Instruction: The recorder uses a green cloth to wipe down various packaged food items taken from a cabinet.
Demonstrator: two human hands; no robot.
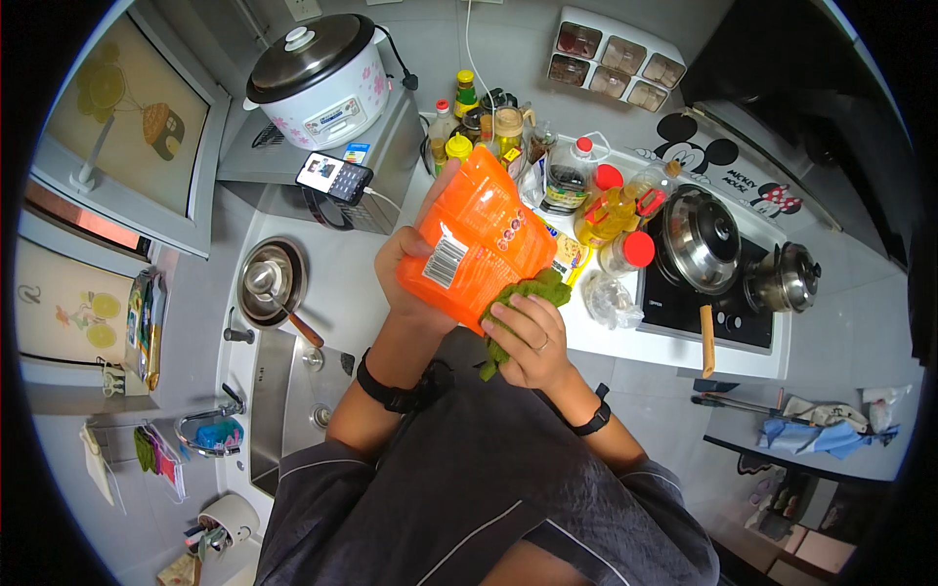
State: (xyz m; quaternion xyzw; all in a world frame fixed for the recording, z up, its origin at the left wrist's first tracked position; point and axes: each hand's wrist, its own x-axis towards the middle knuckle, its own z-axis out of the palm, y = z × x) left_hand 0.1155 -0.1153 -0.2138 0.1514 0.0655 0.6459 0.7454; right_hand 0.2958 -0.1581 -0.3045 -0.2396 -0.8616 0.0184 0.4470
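Note:
An orange plastic pouch (476,242) with a barcode is held up over the white counter. My left hand (418,282) grips its left side, thumb in front near the barcode. In my right hand (533,340) is a green cloth (553,287), pressed against the pouch's lower right corner. Behind the pouch stand a yellow-capped squeeze bottle (459,147), a bottle of yellow oil (601,216) and a red-lidded jar (636,250). A yellow packet (570,253) lies partly hidden behind the pouch.
At right, a lidded pan (700,242) and a steel pot (788,278) stand on the black stove. A clear plastic bag (612,302) lies nearby. Nested metal bowls (272,282) with a ladle sit left, above the steel sink (293,395). A phone (333,177) leans below the rice cooker (322,80).

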